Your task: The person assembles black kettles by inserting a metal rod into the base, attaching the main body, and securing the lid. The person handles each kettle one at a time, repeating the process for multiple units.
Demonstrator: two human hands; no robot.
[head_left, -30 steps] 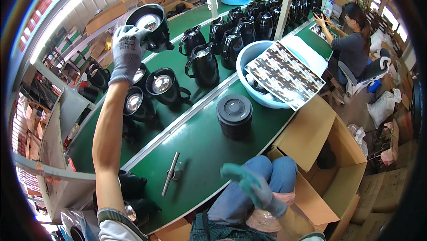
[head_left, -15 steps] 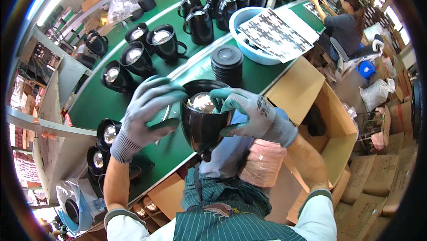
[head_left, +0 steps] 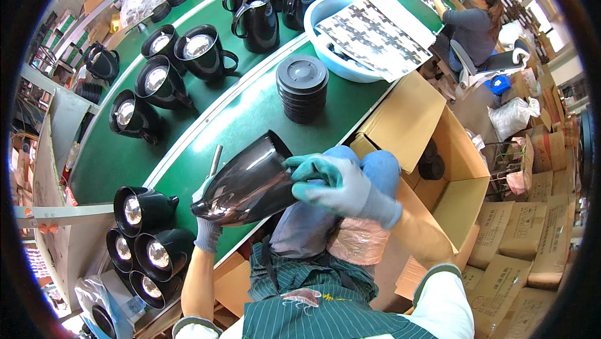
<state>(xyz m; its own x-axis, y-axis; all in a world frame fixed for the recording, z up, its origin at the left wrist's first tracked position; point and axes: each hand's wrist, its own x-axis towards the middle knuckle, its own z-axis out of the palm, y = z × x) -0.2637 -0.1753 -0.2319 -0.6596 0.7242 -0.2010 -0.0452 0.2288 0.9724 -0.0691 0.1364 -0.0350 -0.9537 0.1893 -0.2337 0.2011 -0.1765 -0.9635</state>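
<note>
I hold a glossy black jug body (head_left: 247,182) on its side over my lap, at the near edge of the green belt (head_left: 250,113). My left hand (head_left: 206,229), in a grey glove, grips its narrow end from below. My right hand (head_left: 341,185), in a grey and green glove, presses on its wide end. A grey tool (head_left: 215,159) lies on the belt just behind the jug. A stack of black round lids (head_left: 302,88) stands on the belt further back.
Several open black jugs stand on the belt at left (head_left: 159,82) and by my left elbow (head_left: 144,239). A blue basin (head_left: 341,32) holds printed sheets. An open cardboard box (head_left: 432,151) is at my right. Another person (head_left: 469,20) sits at the far right.
The jug has been turned from mouth-up to lying on its side. My left hand went to its narrow end and my right to its wide end.
</note>
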